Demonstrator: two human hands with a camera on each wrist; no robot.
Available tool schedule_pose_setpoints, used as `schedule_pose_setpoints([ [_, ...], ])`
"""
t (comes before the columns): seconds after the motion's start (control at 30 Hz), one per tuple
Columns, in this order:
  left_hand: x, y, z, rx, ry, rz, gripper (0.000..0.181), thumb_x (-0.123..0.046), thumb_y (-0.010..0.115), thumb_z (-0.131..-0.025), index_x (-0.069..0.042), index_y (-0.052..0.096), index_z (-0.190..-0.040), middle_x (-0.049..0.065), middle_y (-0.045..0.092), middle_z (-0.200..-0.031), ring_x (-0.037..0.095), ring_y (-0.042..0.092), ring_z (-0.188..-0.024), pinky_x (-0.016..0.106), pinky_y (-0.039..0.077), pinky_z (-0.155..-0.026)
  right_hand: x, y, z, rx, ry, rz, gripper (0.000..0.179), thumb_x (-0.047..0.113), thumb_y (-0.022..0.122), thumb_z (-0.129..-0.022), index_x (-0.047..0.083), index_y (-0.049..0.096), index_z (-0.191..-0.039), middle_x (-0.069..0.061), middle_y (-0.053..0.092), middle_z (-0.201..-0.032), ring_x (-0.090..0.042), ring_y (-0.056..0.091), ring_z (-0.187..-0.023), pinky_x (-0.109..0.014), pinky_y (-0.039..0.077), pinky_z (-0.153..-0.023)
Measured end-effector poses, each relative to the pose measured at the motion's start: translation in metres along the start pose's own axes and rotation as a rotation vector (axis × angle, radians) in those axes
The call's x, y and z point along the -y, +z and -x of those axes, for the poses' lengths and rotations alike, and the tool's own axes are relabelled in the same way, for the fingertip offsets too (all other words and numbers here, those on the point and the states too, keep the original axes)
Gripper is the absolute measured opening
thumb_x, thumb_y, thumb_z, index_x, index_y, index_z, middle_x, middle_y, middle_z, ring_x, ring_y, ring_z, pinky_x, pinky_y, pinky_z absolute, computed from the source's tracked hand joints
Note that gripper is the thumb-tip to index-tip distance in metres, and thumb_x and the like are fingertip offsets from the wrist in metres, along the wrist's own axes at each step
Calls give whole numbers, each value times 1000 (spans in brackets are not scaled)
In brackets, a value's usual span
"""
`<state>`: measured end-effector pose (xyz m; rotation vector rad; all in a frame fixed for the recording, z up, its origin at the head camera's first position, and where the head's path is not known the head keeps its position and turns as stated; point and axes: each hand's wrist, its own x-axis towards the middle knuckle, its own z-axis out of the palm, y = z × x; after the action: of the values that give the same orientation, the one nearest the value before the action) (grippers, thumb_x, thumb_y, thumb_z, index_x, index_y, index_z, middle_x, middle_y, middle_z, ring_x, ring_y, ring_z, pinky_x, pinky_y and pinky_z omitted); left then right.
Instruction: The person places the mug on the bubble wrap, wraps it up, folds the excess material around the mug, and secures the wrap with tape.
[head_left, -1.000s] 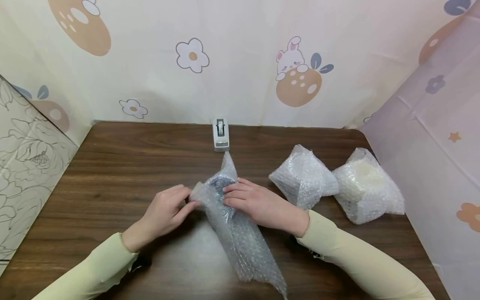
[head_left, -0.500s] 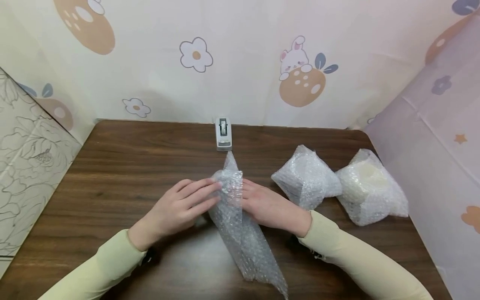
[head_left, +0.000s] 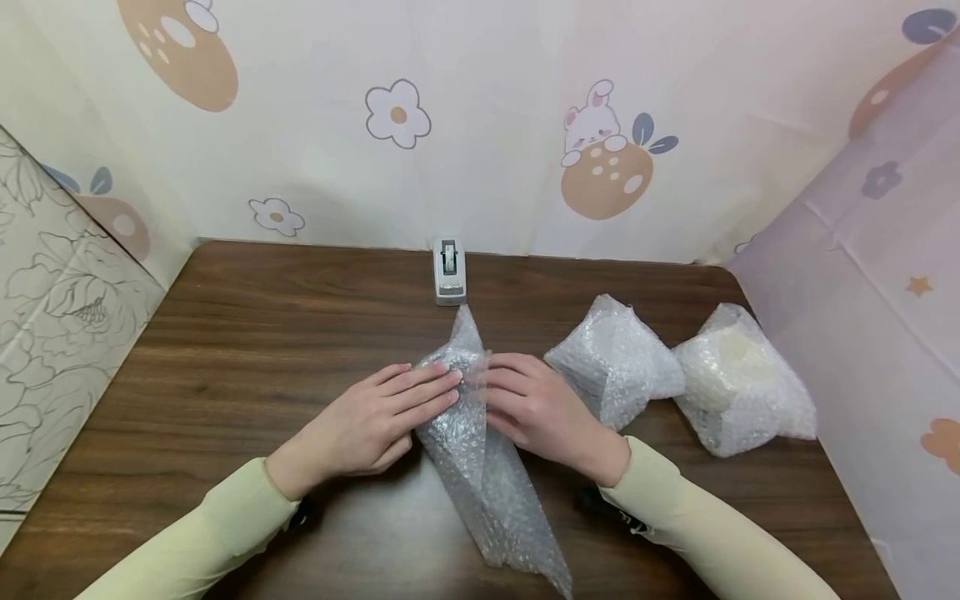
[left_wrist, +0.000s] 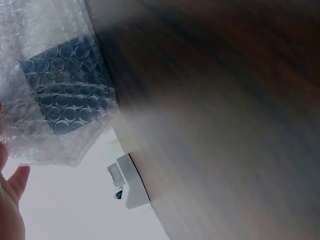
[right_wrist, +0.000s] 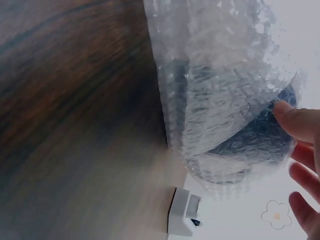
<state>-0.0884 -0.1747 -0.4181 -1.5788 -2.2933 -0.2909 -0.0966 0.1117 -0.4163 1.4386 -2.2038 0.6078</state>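
At the middle of the table lies a bundle in bubble wrap (head_left: 487, 492), its long loose tail reaching toward the front edge. Through the plastic shows a dark blue item (left_wrist: 65, 92), paler in one part; its kind is hidden. My left hand (head_left: 367, 425) rests on top of the wrap, fingers extended across the folded flap. On the other side, my right hand (head_left: 543, 408) has its fingertips at the flap's right edge. In the right wrist view the thumb (right_wrist: 295, 120) touches the wrap over the dark blue part, while the other fingers are spread apart.
A white and grey tape dispenser (head_left: 450, 275) stands at the back edge, just beyond the wrap's pointed far corner. Two bubble-wrapped bundles, one whitish (head_left: 618, 358) and one cream-coloured inside (head_left: 738, 375), sit at the right. A patterned curtain (head_left: 480, 125) hangs behind the table.
My left hand has carried the left flap of bubble wrap over to the right and now lies on it. The right hand has come out from under the flap to its edge.
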Motion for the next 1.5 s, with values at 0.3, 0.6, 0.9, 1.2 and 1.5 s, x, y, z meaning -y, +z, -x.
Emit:
schedule_pose_setpoints([
  [0.3,0,2,-1,-3,-5,11,55,-21,39,-96,-9,47,-148,4,39,-156,21,34,-144,46,33,-110,-2,5,5,-128,-28,-54,30,2,76,-79,4,67,-108,-15,62,-119,-32,58,-114,-44,47,-98],
  [0.6,4,3,-3,-54,35,56,52,-19,36,-96,-4,51,-144,11,46,-151,24,41,-140,45,38,-106,-2,3,5,29,-61,-25,42,3,71,-87,4,66,-128,-7,65,-130,-22,55,-128,-50,39,-108],
  [0.9,6,0,-5,-165,57,111,44,-12,49,-87,1,63,-127,13,61,-133,27,54,-127,48,34,-111,1,3,0,134,-21,-49,37,0,67,-90,6,65,-127,-5,64,-131,-21,51,-132,-50,28,-115],
  [1.2,7,3,-6,-92,40,111,49,-15,51,-83,-4,63,-129,7,62,-133,22,52,-131,49,32,-112,5,1,-6,295,19,-8,40,-2,61,-90,9,62,-129,-3,62,-133,-18,49,-133,-53,25,-115],
  [1.5,11,9,-8,-107,84,160,48,-20,56,-80,-4,64,-124,8,64,-127,23,54,-127,48,40,-104,9,3,-10,344,75,-46,33,4,53,-91,11,62,-122,-3,62,-126,-17,50,-130,-52,24,-116],
])
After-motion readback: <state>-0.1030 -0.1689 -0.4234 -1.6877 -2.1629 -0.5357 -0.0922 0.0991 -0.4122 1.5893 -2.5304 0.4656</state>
